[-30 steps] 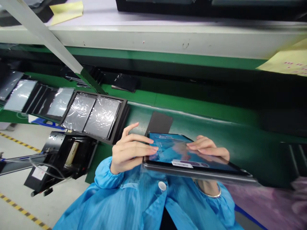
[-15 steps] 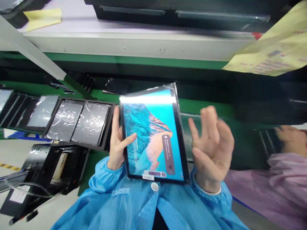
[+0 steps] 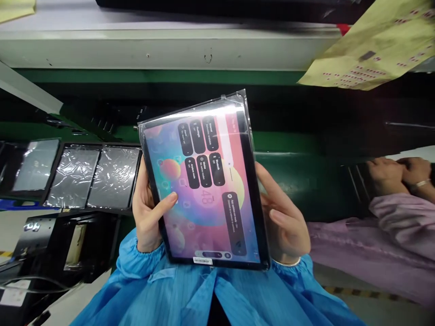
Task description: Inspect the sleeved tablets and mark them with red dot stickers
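A tablet (image 3: 207, 203) in clear plastic film is held up in front of my chest, its screen lit with a pink and blue picture and dark quick-settings tiles. My left hand (image 3: 148, 213) grips its left edge, the thumb lying over the screen and the other fingers behind. At the opposite edge, my right hand (image 3: 288, 222) has its fingers bent against the side and partly hidden behind the tablet. A small barcode label (image 3: 203, 261) shows along the bottom border.
To the left, a dark tray (image 3: 131, 199) holds film-wrapped tablets (image 3: 113, 176). Below it stands black equipment (image 3: 37, 240) with cables. A shelf edge (image 3: 176, 54) crosses above, with a yellow paper (image 3: 360, 59) hanging at right. A co-worker's hands (image 3: 387, 174) and pink sleeves are at far right.
My right hand has come from spread in the air to the tablet's right edge. The screen has switched from a mountain picture to a settings panel. The view has shifted right.
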{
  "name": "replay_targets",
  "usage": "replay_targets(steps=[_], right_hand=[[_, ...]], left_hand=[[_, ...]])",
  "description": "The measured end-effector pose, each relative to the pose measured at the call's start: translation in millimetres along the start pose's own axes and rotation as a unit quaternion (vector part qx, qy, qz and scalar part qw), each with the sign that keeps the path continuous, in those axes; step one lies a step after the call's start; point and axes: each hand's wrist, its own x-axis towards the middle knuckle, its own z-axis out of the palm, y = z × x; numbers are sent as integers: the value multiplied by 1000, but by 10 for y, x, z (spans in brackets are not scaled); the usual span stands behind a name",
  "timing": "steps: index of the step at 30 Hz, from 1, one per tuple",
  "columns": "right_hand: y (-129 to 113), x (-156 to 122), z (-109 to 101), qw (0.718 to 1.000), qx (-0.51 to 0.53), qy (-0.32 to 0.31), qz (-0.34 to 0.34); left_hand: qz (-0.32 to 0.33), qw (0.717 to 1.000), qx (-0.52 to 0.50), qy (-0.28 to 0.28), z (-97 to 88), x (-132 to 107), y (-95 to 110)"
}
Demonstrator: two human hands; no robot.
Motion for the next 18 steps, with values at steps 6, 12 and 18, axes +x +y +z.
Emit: replay_targets(steps=[6,12,18], right_hand=[[-59,-72,68,983,145,36,103],[-141,-65,75,977,165,49,122],[-129,-76,101,984,151,65,71]], left_hand=[[-18,1000,-3,19,42,-38,95],[-25,1000,3,15,38,-41,112],[-18,1000,0,11,38,-46,103]])
